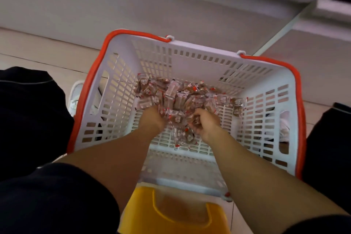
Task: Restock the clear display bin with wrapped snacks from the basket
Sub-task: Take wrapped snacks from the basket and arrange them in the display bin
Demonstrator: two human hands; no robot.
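wrapped snacks (pixel 182 95): dozens | basket (pixel 190 47): 1 | hands: 2, left (pixel 152 118), right (pixel 206 123), gripping snacks

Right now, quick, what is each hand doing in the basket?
Left hand: buried in the wrapped snacks; fingers hidden, so cannot tell.
Right hand: fingers curled round a clump of wrapped snacks.

White print on snack wrappers (pixel 178 99) too blurred to read.
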